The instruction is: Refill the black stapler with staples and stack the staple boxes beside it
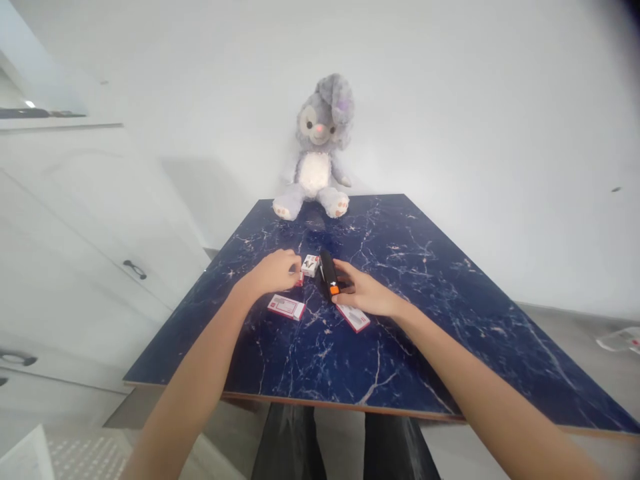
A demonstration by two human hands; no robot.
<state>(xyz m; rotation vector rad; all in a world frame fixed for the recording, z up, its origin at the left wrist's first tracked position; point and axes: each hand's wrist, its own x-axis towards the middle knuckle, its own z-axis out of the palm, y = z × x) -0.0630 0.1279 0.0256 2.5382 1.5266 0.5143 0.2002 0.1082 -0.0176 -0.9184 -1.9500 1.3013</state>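
Observation:
A black stapler (pixel 329 272) with an orange patch near its close end stands on the table, tilted slightly. My right hand (pixel 364 290) is closed around its right side, thumb low and fingers higher up. Just left of the stapler is a small white staple box (pixel 310 265) with dark print. My left hand (pixel 277 272) curls its fingers down beside that box, at a small red-and-white box (pixel 300 280) that is mostly hidden by the fingers. A flat white-and-pink box (pixel 286 307) lies below my left hand. Another such box (pixel 355 318) lies partly under my right hand.
A grey plush rabbit (pixel 314 170) sits at the far edge of the blue marbled table (pixel 415 360), against the wall. White cabinets (pixel 90 233) with dark handles stand to the left. A clear plastic item (pixel 620 340) is off to the right, beyond the table edge.

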